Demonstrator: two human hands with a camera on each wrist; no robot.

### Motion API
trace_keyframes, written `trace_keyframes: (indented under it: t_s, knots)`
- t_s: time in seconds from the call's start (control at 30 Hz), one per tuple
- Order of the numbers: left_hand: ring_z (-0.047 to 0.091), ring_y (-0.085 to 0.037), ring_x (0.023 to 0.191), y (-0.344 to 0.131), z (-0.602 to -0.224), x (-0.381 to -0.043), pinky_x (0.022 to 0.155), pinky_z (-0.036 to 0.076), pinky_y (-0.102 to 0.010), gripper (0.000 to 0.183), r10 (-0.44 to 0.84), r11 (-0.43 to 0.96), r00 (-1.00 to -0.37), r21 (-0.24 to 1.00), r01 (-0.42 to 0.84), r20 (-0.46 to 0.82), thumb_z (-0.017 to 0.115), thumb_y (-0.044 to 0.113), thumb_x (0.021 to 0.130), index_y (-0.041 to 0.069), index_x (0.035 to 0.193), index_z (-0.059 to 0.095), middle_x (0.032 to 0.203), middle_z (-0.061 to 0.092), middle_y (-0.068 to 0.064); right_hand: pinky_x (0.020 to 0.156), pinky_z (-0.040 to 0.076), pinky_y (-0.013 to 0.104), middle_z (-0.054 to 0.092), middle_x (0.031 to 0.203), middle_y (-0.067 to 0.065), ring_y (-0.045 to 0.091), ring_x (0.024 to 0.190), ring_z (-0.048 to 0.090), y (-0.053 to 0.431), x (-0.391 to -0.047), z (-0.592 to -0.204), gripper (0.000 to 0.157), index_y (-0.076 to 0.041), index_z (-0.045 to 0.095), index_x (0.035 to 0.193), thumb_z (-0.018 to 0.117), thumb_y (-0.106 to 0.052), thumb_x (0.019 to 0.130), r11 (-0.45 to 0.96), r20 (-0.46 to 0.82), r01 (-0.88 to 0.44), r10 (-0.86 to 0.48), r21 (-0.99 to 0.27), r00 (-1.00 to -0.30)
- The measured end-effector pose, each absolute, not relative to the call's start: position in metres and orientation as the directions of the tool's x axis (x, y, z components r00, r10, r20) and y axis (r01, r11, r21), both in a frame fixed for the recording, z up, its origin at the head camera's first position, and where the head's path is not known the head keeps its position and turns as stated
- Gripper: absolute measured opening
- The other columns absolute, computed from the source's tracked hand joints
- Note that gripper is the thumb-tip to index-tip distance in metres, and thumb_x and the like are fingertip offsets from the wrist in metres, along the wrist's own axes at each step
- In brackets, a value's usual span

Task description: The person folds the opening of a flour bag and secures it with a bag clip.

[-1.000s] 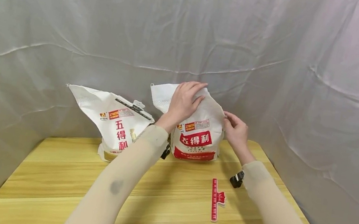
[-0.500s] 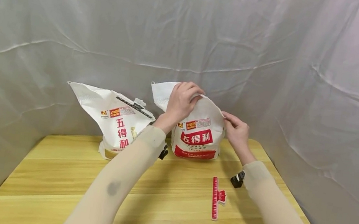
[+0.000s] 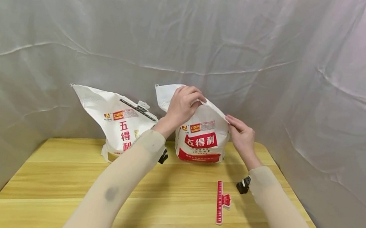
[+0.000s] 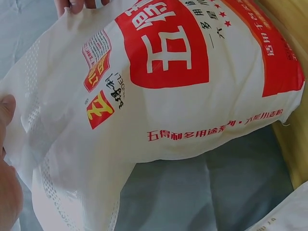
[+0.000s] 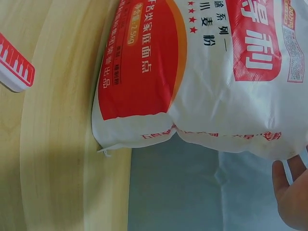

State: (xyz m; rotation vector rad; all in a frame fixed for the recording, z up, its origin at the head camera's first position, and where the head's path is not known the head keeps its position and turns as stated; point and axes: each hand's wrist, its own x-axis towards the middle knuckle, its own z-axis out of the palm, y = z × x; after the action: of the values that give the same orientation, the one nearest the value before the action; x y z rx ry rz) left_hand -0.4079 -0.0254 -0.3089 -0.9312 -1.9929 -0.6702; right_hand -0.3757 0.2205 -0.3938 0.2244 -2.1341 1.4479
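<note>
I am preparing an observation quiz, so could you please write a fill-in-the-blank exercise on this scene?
The loose clip on the table is ____ and white.
The clipped bag carries a second clip whose bar is mainly ____.
The bag that the left hand and right hand grip stands to the ____ of the clipped bag.
The gripped bag's red panel bears large ____ lettering.
Missing words: red; black; right; white.

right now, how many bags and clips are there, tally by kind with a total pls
Bags: 2 (left bag, right bag)
Clips: 2 (black clip on the left bag, red clip on the table)
Total: 4
</note>
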Motion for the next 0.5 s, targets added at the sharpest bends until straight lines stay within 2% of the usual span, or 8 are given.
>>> trace_keyframes:
  t_s: [0.3,0.5]
  knots:
    - [0.066,-0.023,0.110,-0.0316,-0.3108,-0.4061,0.110,0.041,-0.039,0.013,0.418,0.556,-0.391,0.109,0.824,0.820,0.075,-0.001,0.090,0.011,0.094,0.077,0.114,0.076,-0.003,0.100,0.051,0.023,0.069,0.136,0.007,0.025,0.129,0.064,0.2215,-0.3739,-0.3972,0.024,-0.007,0.076,0.121,0.069,-0.002,0.099,0.437,0.559,-0.460,0.127,-0.773,-0.820]
    - [0.064,-0.018,0.124,-0.0350,-0.3077,-0.4034,0.113,0.038,-0.037,0.015,0.478,0.573,-0.435,0.104,0.813,0.763,0.070,-0.002,0.094,0.011,0.099,0.074,0.130,0.073,0.000,0.100,0.054,0.029,0.067,0.140,0.007,0.029,0.127,0.065,0.2231,-0.3712,-0.3978,0.028,-0.006,0.075,0.124,0.066,-0.001,0.098,0.458,0.582,-0.482,0.100,-0.747,-0.807]
